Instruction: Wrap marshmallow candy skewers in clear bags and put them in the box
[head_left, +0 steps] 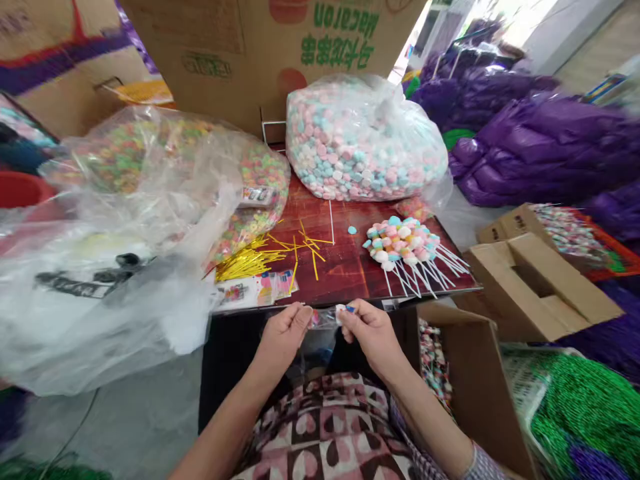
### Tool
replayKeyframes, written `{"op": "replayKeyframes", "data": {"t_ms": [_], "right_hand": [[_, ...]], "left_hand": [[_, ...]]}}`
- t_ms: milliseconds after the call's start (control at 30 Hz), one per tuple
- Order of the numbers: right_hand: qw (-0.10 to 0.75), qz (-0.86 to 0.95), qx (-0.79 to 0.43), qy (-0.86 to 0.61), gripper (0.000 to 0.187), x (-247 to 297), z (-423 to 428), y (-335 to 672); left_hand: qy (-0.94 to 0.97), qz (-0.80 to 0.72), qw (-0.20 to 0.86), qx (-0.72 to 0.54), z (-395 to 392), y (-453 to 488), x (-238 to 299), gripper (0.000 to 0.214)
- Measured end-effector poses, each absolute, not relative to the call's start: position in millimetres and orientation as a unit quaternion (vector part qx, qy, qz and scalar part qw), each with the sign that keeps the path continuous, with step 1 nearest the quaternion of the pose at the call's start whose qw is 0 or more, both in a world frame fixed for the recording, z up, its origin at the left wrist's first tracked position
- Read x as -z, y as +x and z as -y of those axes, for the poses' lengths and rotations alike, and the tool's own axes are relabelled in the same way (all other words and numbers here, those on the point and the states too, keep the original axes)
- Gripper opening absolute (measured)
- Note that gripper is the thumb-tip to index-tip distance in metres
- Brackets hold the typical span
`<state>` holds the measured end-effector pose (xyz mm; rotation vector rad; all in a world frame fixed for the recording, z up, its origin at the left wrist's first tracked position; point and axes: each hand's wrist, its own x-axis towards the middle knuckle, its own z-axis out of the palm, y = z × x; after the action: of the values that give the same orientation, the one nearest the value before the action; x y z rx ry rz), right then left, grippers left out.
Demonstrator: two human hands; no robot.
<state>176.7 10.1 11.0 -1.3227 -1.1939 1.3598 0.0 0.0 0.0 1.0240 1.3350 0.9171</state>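
Observation:
Just off the front edge of the table, a small clear plastic bag (325,319) with coloured print stretches between both hands. My left hand (285,335) pinches one end of it with thumb and fingers. At the other end my right hand (371,333) is closed on it, and a white and blue bit shows by the fingertips. On the table ahead lie skewers of pastel candies (403,241) on white sticks. Gold twist ties (250,259) are heaped to the left, beside a stack of printed bags (265,287).
Behind stand a large bag of pastel candies (367,147), a bag of coloured ring-shaped pieces (260,180) and a tall cardboard box (215,40). An open carton (475,373) with wrapped sweets sits by my right arm. Crumpled plastic (125,320) hangs at left.

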Motion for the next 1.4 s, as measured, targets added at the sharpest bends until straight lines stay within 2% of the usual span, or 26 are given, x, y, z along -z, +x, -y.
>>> {"op": "replayKeyframes", "data": {"t_ms": [133, 300, 467, 567, 633, 733, 833, 900, 967, 1067, 1133, 1267, 1400], "right_hand": [[0.440, 0.499, -0.497, -0.557, 0.051, -9.6, -5.0, 177.2], [0.427, 0.524, -0.476, -0.563, 0.052, -10.9, -3.7, 180.5], [0.420, 0.535, -0.456, -0.574, 0.052, -11.5, -5.6, 183.4], [0.376, 0.563, -0.476, -0.561, 0.047, -16.5, -4.7, 184.4], [0.361, 0.579, -0.470, -0.559, 0.035, -23.0, -4.0, 192.1], [0.398, 0.555, -0.387, -0.620, 0.030, -34.4, -6.6, 222.5], [0.428, 0.523, -0.211, -0.706, 0.034, -42.0, -17.4, 265.6], [0.386, 0.568, -0.071, -0.723, 0.031, -43.6, -28.4, 288.7], [0.291, 0.607, 0.014, -0.739, 0.029, -43.7, -40.0, 301.0], [0.116, 0.617, 0.044, -0.777, 0.030, -44.5, -54.0, 301.8], [0.035, 0.618, 0.041, -0.785, 0.031, -46.2, -59.9, 297.7], [-0.013, 0.619, 0.047, -0.784, 0.031, -47.6, -65.3, 294.4], [0.018, 0.609, 0.056, -0.791, 0.030, -41.6, -66.3, 296.5]], "left_hand": [[0.466, -0.550, 0.589, -0.366, -4.5, 0.2, -7.9, 0.037], [0.493, -0.575, 0.538, -0.370, -5.3, 1.3, -9.6, 0.046], [0.508, -0.525, 0.583, -0.355, -7.4, 2.8, -14.4, 0.032], [0.484, -0.535, 0.582, -0.375, -8.1, 1.6, -12.7, 0.035], [0.460, -0.554, 0.565, -0.404, -8.6, -0.9, -9.5, 0.040], [0.420, -0.561, 0.556, -0.446, -9.4, -5.8, -3.9, 0.043], [0.394, -0.557, 0.567, -0.462, -9.3, -8.2, 1.1, 0.040], [0.379, -0.555, 0.576, -0.465, -9.2, -7.7, 2.7, 0.040], [0.359, -0.547, 0.584, -0.480, -9.4, -6.6, 2.1, 0.041], [0.316, -0.522, 0.597, -0.522, -10.1, -6.2, -2.1, 0.040], [0.276, -0.497, 0.615, -0.547, -10.5, -6.9, -5.0, 0.038], [0.194, -0.447, 0.664, -0.567, -10.7, -7.9, -7.6, 0.037], [0.161, -0.419, 0.687, -0.572, -11.4, -8.0, -7.4, 0.037]]}}
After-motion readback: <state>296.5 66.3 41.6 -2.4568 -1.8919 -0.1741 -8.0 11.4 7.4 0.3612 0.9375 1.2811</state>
